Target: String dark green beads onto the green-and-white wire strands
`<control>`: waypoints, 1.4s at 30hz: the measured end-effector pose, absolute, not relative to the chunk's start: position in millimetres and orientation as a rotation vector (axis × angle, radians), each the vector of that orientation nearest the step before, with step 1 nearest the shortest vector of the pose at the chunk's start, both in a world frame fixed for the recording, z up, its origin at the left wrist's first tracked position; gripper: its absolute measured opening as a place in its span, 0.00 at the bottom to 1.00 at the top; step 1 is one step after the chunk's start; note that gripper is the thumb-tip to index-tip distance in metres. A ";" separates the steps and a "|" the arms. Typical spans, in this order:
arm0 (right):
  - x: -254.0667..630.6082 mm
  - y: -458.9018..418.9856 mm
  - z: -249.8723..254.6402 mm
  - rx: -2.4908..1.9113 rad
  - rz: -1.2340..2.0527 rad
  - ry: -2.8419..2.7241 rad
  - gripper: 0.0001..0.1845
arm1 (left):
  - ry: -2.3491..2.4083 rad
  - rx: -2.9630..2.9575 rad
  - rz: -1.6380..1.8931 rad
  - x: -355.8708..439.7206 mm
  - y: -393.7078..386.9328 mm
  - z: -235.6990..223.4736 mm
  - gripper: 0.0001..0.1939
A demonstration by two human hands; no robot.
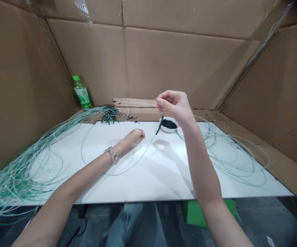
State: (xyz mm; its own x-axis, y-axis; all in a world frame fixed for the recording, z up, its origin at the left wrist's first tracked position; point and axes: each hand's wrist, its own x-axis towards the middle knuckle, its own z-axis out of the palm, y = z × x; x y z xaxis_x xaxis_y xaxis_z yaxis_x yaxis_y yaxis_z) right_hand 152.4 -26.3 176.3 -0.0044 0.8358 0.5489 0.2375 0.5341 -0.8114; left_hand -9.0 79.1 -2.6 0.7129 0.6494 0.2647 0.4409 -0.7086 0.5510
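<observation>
Head view: right hand (175, 108) raised above white bowl (167, 130), fingertips pinching thin green cord (145, 149) strung with dark beads (159, 125). Cord light, springy; beads likely slippery; firmest hold just above beads. Left hand (135, 137) on white board (158, 181), fingers loosely curled, nothing visible in them.

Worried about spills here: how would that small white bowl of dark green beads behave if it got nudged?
The small white bowl looks shallow, so a nudge would probably slide it on the smooth white tabletop, not tip it. The dark green beads seem to nearly fill it, so some would likely spill and roll.
</observation>
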 end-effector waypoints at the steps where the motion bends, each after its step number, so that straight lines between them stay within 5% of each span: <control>1: 151.2 -25.2 174.1 -0.962 0.565 -1.558 0.07 | 0.837 2.443 0.649 -9.1 79.1 -1.3 0.09; 7: 139.8 -27.7 133.9 -1.053 0.411 -1.634 0.05 | 0.904 2.182 0.950 -33.0 67.1 26.1 0.05; 17: 123.4 -44.9 46.3 -1.091 0.615 -1.501 0.09 | 0.821 1.467 1.248 -37.8 5.0 26.3 0.16; 42: 108.3 -65.3 37.2 -1.034 0.829 -1.397 0.12 | 0.654 1.058 1.255 -27.3 -30.0 19.8 0.09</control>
